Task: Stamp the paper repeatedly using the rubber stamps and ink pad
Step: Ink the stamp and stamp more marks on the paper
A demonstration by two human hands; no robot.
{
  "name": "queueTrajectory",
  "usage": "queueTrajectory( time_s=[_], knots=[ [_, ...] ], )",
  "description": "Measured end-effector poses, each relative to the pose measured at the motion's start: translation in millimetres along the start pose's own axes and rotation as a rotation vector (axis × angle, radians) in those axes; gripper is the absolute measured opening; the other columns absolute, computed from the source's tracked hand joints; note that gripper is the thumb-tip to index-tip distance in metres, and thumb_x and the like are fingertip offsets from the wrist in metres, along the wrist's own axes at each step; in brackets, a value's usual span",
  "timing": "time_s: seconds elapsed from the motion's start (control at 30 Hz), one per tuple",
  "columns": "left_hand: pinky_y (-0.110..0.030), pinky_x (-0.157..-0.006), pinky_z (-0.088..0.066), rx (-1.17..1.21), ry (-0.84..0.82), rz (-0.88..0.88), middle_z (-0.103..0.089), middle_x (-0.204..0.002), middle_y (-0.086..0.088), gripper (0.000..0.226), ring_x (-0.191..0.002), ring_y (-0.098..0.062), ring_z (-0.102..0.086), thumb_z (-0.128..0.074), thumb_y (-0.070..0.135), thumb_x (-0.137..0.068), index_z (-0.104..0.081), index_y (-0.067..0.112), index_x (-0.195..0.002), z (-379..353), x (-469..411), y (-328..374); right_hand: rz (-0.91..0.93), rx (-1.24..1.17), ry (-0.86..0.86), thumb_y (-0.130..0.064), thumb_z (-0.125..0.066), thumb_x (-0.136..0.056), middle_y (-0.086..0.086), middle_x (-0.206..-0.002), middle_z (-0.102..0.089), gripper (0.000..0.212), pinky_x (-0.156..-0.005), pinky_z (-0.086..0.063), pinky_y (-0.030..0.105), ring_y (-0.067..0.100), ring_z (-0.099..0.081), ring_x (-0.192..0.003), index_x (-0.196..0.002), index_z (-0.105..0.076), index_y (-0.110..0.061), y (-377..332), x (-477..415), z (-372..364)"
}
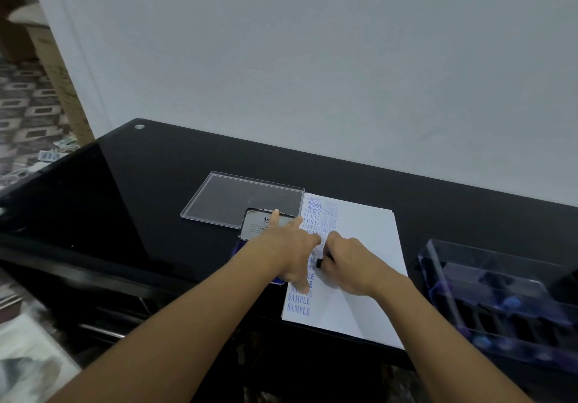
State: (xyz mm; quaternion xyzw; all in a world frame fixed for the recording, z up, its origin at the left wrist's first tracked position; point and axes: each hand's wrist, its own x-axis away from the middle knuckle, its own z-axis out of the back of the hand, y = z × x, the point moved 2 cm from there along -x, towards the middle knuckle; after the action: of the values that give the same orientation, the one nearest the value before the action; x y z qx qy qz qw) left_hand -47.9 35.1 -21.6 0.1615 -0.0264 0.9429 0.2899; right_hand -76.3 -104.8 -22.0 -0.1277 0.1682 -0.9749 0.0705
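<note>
Pinching stamp [319, 262] w/ R hand [350, 258] on paper [362, 309], L hand [291, 246] spread just beside.

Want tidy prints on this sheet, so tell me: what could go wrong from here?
1. The spread left hand spans the open blue ink pad and the white paper sheet; it might pick up ink and smear it.
2. The right hand holds the small black rubber stamp among crowded blue printed words, so a new print could overlap one.
</note>
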Motion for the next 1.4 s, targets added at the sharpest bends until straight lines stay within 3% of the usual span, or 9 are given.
queueTrajectory(
  time_s=[0.47,0.7,1.4],
  knots=[
    [-0.066,-0.117,0.006,-0.034,0.002,0.013,-0.039,-0.156,-0.006,0.094,-0.153,-0.022,-0.007,-0.079,0.057,-0.072,-0.035,0.024,-0.149,-2.1,-4.3,-0.1,0.013,-0.005,0.04,-0.024,-0.048,-0.096,0.0,-0.075,-0.051,0.026,-0.051,-0.03,0.029,0.015,-0.046,-0.062,-0.077,-0.031,-0.023,-1.3,1.6,-3.7],
    [-0.067,-0.116,0.005,-0.042,0.0,0.013,-0.041,-0.155,-0.004,0.094,-0.152,-0.023,-0.01,-0.078,0.058,-0.073,-0.035,0.024,-0.149,-1.4,-4.7,0.1,0.03,-0.02,0.023,-0.025,-0.049,-0.097,-0.007,-0.074,-0.048,0.027,-0.05,-0.029,0.024,0.009,-0.045,-0.062,-0.077,-0.031,-0.025,-2.8,1.1,0.9],
    [-0.067,-0.117,0.005,-0.048,-0.002,0.01,-0.038,-0.156,-0.006,0.094,-0.153,-0.024,-0.01,-0.078,0.059,-0.074,-0.034,0.025,-0.15,-1.2,-5.0,-0.4,0.024,-0.041,0.052,-0.028,-0.052,-0.097,-0.006,-0.074,-0.052,0.025,-0.05,-0.031,0.026,0.011,-0.049,-0.063,-0.082,-0.033,-0.024,-2.2,2.5,-3.8]
  ],
)
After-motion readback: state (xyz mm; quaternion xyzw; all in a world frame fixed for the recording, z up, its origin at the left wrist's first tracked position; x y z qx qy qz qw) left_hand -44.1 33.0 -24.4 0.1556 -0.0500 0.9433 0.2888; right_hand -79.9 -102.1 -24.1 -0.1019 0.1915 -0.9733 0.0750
